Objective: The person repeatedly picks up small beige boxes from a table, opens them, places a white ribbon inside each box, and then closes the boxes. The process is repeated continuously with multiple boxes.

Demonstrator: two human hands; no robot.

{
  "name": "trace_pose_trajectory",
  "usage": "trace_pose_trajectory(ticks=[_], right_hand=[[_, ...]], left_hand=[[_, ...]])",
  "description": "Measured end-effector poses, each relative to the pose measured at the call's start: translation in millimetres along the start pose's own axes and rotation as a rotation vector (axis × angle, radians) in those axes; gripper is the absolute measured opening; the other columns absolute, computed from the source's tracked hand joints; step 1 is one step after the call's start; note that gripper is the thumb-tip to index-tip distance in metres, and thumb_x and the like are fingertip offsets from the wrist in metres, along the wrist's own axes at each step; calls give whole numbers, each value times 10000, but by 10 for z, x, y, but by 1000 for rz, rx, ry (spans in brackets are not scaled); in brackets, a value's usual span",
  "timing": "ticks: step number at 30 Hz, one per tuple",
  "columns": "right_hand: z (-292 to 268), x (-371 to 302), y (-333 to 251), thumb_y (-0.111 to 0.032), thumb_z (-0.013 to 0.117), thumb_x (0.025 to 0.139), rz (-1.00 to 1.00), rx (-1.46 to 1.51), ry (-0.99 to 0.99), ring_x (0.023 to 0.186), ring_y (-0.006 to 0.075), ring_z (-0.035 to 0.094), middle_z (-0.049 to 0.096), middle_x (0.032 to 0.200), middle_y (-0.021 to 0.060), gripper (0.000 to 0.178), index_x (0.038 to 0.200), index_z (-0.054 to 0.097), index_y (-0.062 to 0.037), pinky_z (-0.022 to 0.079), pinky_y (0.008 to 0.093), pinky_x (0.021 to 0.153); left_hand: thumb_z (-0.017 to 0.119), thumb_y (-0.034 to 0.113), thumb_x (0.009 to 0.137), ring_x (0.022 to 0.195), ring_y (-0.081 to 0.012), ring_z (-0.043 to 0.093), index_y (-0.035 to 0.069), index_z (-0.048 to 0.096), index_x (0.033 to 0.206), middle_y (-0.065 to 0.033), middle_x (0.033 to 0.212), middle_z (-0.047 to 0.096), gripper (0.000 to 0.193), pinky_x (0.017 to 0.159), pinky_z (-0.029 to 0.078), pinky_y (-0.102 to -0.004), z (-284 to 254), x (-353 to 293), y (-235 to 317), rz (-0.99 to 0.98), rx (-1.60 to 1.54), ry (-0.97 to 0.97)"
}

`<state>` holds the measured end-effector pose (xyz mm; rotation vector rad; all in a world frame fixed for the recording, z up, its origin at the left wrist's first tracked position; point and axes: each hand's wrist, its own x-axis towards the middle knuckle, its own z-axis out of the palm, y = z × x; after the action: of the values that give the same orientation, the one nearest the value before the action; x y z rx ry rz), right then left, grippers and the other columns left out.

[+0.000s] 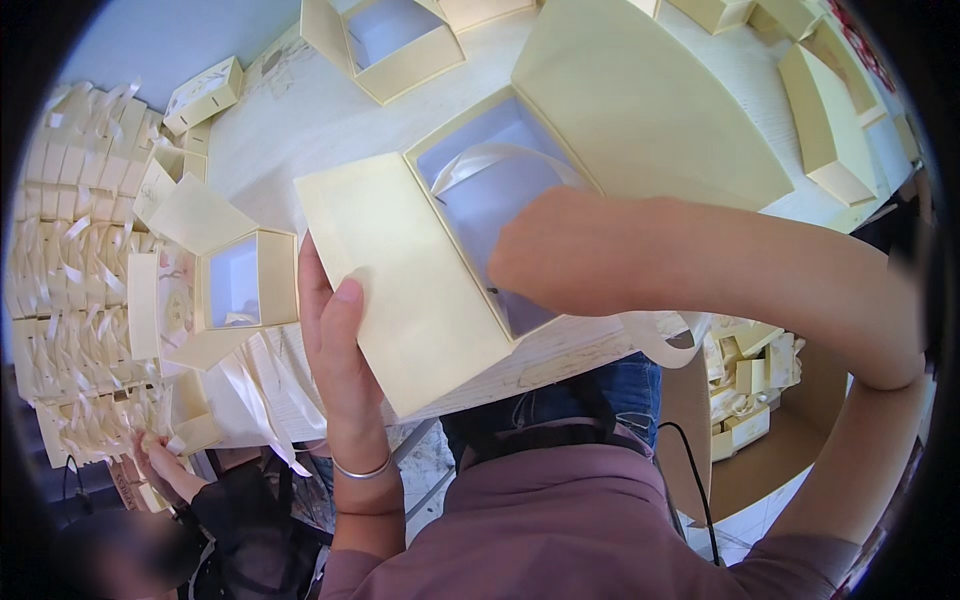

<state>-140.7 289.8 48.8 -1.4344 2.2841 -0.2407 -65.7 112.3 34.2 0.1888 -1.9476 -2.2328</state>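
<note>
In front of me a cream gift box [420, 290] lies tilted on its side, its wide lid [640, 110] folded open to the far right. Its inside is pale lavender, with small dark slots in the near wall. My left hand [338, 325] grips the box's left edge, thumb pressed on the outer face. My right hand [560, 250] reaches into the box with curled fingers near a slot; what the fingertips hold is hidden. A white satin ribbon [505, 155] arcs inside the box and passes behind my right hand. Another ribbon loop [665, 345] hangs below my right forearm.
An open cream box [240, 280] stands at left beside loose ribbons [270, 385]. Many ribboned boxes [85, 260] are stacked at far left, near another person's hand [165, 465]. More boxes [405, 65] lie at the back and right. A cardboard carton [800, 430] holds small boxes.
</note>
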Motion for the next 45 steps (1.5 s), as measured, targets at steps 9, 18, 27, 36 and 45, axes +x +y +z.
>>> trace_pose_trajectory(ticks=[9, 18, 27, 36, 45], right_hand=[[1, -30, 29, -55, 470, 773, 0, 26, 15, 826, 316, 604, 624, 861, 148, 190, 883, 625, -41, 491, 394, 689], [4, 51, 8, -80, 468, 793, 67, 363, 2, 754, 331, 574, 603, 778, 168, 171, 856, 615, -19, 445, 400, 669], [29, -41, 26, -106, 485, 818, 80, 238, 282, 818, 340, 546, 573, 925, 177, 231, 1020, 553, -17, 429, 380, 734], [314, -484, -668, -213, 688, 655, -39, 118, 940, 790, 276, 539, 565, 845, 149, 451, 992, 541, 48, 429, 354, 662], [683, 97, -586, -197, 635, 622, 9, -244, 695, 576, 181, 419, 447, 622, 25, 322, 880, 552, -24, 300, 303, 574]], left_hand=[[481, 235, 786, 1076, -196, 457, -30, 263, 1293, -142, 1211, 421, 612, 903, 367, -286, 20, 9, 4, 26, 44, 1], [557, 263, 795, 900, -232, 576, 35, 512, 1114, -113, 1025, 577, 394, 748, 456, -315, -293, -84, -380, 103, 503, -285], [603, 133, 740, 770, -234, 577, 59, 578, 929, -115, 951, 582, 204, 659, 464, -302, -53, -131, -315, 432, 717, -270], [455, 151, 847, 505, -62, 305, 84, 395, 945, -34, 657, 429, 132, 418, 267, -191, -1287, -345, 330, 228, -787, 65], [472, 176, 793, 439, -45, 208, 79, 310, 748, 41, 481, 229, 194, 411, 150, -205, -1815, -967, 99, 574, -166, 480]])
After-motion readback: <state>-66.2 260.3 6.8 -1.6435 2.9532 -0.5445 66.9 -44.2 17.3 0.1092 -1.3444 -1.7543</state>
